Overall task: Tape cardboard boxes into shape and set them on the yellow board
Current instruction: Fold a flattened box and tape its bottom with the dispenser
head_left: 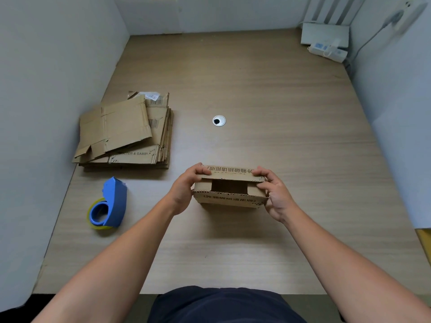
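Both hands, left (pixel 184 190) and right (pixel 276 197), pinch a box's (pixel 229 190) flaps shut at mid-desk (pixel 256 241); folding appears under way, and the tape dispenser (pixel 109 203) likely comes next.

This looks like an office cubicle used as a small packing station. A wood-grain laminate desk (pixel 268 94) with a round metal cable grommet (pixel 219 120) at its centre is boxed in by plain white partition walls (pixel 46 66). At 1 o'clock a white power strip (pixel 327 51) lies beside a flat white device (pixel 324 33). The packing side shows in a stack of flattened cartons (pixel 144 141) at 10 o'clock, a blue tape dispenser (pixel 109 203) at 8 o'clock, and a part-folded cardboard box (pixel 229 197) at 6 o'clock.
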`<state>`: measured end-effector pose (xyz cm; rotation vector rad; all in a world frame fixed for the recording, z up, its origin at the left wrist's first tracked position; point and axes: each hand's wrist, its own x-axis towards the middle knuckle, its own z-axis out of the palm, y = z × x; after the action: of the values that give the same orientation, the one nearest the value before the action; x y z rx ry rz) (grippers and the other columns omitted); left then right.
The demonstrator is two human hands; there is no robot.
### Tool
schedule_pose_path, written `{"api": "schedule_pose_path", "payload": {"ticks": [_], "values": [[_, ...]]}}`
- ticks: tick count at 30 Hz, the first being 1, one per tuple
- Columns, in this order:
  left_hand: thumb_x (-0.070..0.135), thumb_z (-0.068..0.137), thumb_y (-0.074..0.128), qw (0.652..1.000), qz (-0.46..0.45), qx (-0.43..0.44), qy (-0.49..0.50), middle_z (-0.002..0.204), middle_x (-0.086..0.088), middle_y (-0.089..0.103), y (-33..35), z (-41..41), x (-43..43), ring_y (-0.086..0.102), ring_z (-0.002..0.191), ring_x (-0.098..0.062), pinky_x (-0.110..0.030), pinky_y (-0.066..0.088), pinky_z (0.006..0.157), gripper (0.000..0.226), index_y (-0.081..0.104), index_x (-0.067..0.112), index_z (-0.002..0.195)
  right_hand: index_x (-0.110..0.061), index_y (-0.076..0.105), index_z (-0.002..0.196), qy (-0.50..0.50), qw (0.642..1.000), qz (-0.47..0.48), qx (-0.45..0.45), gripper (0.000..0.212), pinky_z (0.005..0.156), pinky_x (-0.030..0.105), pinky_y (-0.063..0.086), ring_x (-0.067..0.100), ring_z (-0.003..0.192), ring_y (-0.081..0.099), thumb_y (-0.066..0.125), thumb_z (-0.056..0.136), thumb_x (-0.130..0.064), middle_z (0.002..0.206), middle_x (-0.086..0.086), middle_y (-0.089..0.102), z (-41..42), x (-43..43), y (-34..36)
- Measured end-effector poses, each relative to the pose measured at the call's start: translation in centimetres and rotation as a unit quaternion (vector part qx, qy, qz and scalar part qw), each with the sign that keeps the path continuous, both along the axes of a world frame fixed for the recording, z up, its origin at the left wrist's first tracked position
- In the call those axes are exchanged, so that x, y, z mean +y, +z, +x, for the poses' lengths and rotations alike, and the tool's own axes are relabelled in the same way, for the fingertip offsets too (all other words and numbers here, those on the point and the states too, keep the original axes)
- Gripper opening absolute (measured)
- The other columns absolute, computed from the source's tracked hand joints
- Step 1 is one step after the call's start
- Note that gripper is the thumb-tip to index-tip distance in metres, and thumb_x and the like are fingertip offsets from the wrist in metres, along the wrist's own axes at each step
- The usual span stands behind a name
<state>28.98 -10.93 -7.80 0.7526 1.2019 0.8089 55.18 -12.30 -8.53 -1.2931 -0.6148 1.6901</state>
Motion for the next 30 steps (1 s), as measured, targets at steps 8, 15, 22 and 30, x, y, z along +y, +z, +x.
{"api": "schedule_pose_path", "payload": {"ticks": [8,15,22,30], "values": [[0.077,0.066,0.075,0.986,0.079,0.074,-0.129,0.165,0.012,0.016,-1.4,-2.2,-1.0,0.023,0.152,-0.005,-0.042,0.033,0.117,0.07,0.067,0.037,0.123,-0.019,0.075,0.12,0.08,0.995,0.054,0.03,0.05,0.123,0.038,0.024,0.005,0.147,0.031,0.056,0.078,-0.038,0.156,-0.002,0.042,0.8,-0.5,-1.2],[0.041,0.072,0.088,0.982,0.091,0.127,-0.11,0.16,0.015,0.027,-1.1,-1.8,-1.3,0.04,0.144,-0.01,-0.037,0.046,0.111,0.055,0.067,0.034,0.122,-0.045,0.056,0.139,0.181,0.97,0.113,-0.118,0.076,0.115,0.02,0.019,-0.01,0.148,0.016,0.068,0.072,-0.078,0.164,-0.011,0.024,1.6,-1.1,-1.2],[0.03,0.087,0.077,0.971,0.116,0.202,-0.048,0.147,0.018,0.041,-1.9,-0.2,-1.5,0.045,0.134,0.001,-0.035,0.04,0.116,0.046,0.055,0.042,0.127,-0.049,0.051,0.14,0.17,0.941,0.153,-0.25,0.052,0.124,0.03,0.019,-0.005,0.148,0.023,0.067,0.091,-0.043,0.159,-0.005,0.033,1.4,-1.1,-1.5],[0.018,0.094,0.072,0.997,-0.019,0.062,0.038,0.142,0.002,0.054,-1.8,0.8,-2.0,0.061,0.117,-0.016,-0.025,0.053,0.082,0.075,0.031,0.049,0.149,-0.048,0.024,0.154,0.116,0.971,0.083,-0.192,0.077,0.12,0.026,0.027,0.004,0.147,0.027,0.061,0.1,-0.008,0.159,-0.014,0.026,-0.1,-0.7,-1.9]]}}
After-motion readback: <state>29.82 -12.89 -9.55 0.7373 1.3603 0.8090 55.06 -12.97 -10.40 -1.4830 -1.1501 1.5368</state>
